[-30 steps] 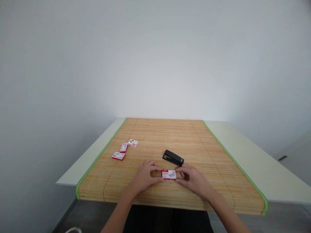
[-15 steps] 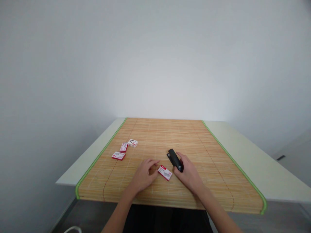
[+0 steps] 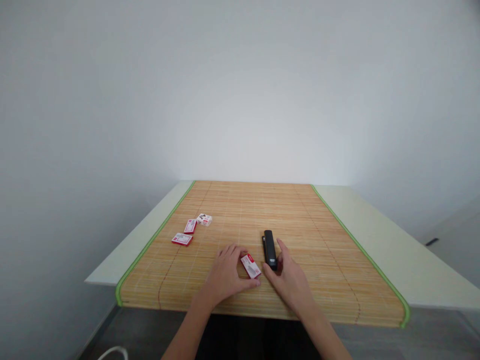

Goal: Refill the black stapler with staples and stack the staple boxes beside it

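Note:
A small red-and-white box (image 3: 251, 266) lies on the bamboo mat (image 3: 240, 210) near its front edge. Around its left side curls my left hand (image 3: 226, 273), fingertips at the far end and thumb at the near end. Just right of the box is a black stapler (image 3: 270, 250), lying with its length pointing away from me. My right hand (image 3: 288, 278) has its near end between thumb and fingers, while the index finger stretches out along its right side, a little apart. Part of the stapler's near end is hidden by the hand.
Farther left on the mat lie two flat red-and-white boxes (image 3: 182, 239) and a white box with dark print (image 3: 204, 219). The mat has green edging (image 3: 150, 243) and covers the middle of a white table (image 3: 382, 235). A wall (image 3: 240, 100) stands behind.
The stapler has turned from slanting left to pointing nearly straight away. My left hand has closed round the small box, which has turned and shifted slightly left.

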Demonstrator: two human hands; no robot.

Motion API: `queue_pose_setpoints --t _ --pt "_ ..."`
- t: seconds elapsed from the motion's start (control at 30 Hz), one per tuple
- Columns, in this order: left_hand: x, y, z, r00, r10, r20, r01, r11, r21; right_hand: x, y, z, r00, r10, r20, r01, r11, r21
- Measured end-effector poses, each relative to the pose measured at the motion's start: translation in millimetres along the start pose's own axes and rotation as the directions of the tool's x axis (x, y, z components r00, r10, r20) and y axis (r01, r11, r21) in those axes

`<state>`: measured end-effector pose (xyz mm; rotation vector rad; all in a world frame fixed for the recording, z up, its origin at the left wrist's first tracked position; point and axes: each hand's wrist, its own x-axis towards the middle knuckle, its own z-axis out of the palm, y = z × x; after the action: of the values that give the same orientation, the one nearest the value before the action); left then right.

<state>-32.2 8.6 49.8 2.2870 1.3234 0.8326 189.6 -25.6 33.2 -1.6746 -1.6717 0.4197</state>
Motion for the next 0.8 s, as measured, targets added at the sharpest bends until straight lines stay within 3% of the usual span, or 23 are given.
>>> queue_pose_setpoints --t 0.13,0.33,0.53,0.8 --pt "0 -1 2.6 0.999 -0.031 -0.03 0.03 0.999 -0.024 -2 0 3 1.0 0.005 -0.005 -0.005 1.0 0.012" --pt "5 -8 0.5 0.999 -0.005 0.037 0.008 0.997 -0.078 -24 2 2 0.998 0.05 -0.04 -0.05 0.999 0.0" --pt "10 -8 -0.2 0.996 0.018 0.091 -0.009 0.995 -0.101 -18 3 -8 0.995 0.016 0.097 -0.022 0.998 0.06" --pt "14 1 14.4 0.995 0.063 0.073 -0.051 0.986 -0.158 -7 14 -13 0.977 -0.092 0.194 0.078 0.994 0.076"
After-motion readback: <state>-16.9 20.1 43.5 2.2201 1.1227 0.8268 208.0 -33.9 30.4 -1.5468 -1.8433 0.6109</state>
